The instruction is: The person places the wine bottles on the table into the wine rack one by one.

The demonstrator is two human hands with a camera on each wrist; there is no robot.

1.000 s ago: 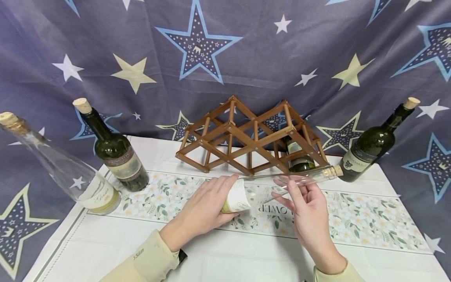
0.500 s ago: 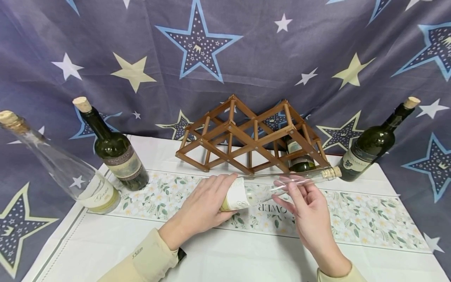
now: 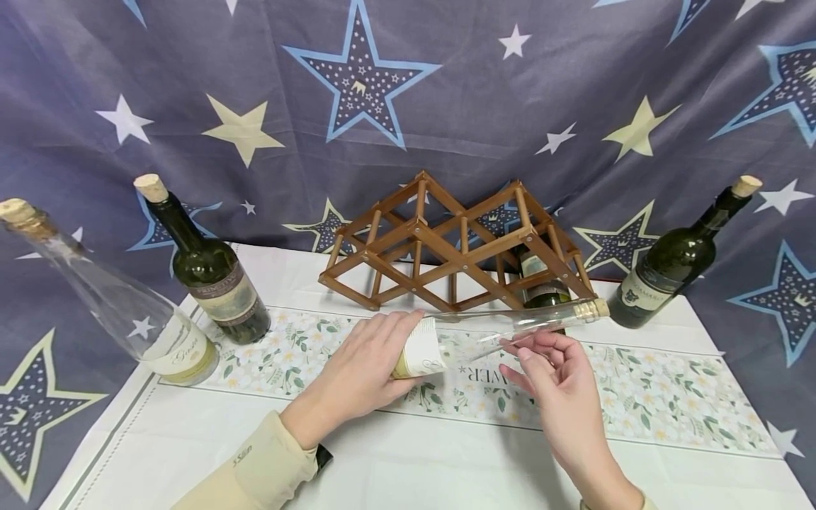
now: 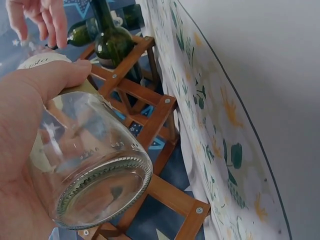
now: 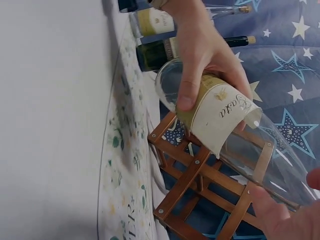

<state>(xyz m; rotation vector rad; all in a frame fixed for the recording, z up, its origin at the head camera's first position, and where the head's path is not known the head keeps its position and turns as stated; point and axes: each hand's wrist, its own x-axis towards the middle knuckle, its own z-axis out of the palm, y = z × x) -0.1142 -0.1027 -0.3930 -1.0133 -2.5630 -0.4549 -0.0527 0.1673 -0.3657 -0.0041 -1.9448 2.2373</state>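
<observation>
My left hand (image 3: 353, 375) grips the lower, labelled end of a clear glass wine bottle (image 3: 426, 348), fingers over the top and thumb below. The bottle lies almost level, its corked neck (image 3: 564, 314) pointing right, in front of the wooden rack. In the left wrist view its round glass base (image 4: 107, 185) faces the camera. My right hand (image 3: 564, 386) is just below the bottle's shoulder, with loosely bent fingers close to the glass. In the right wrist view its thumb (image 5: 270, 210) shows beside the bottle's narrowing part.
The folding wooden wine rack (image 3: 463, 268) stands at the back, with a dark green bottle (image 3: 547, 292) in its right side. Another corked green bottle (image 3: 663, 265) stands right. At left stand a green bottle (image 3: 223, 283) and a clear one (image 3: 178, 347). A starred curtain (image 3: 446, 85) hangs behind.
The bottle has shifted slightly left with my left hand, and its neck end has risen a little. My right hand has moved slightly down and right, its fingers now lower against the bottle.
</observation>
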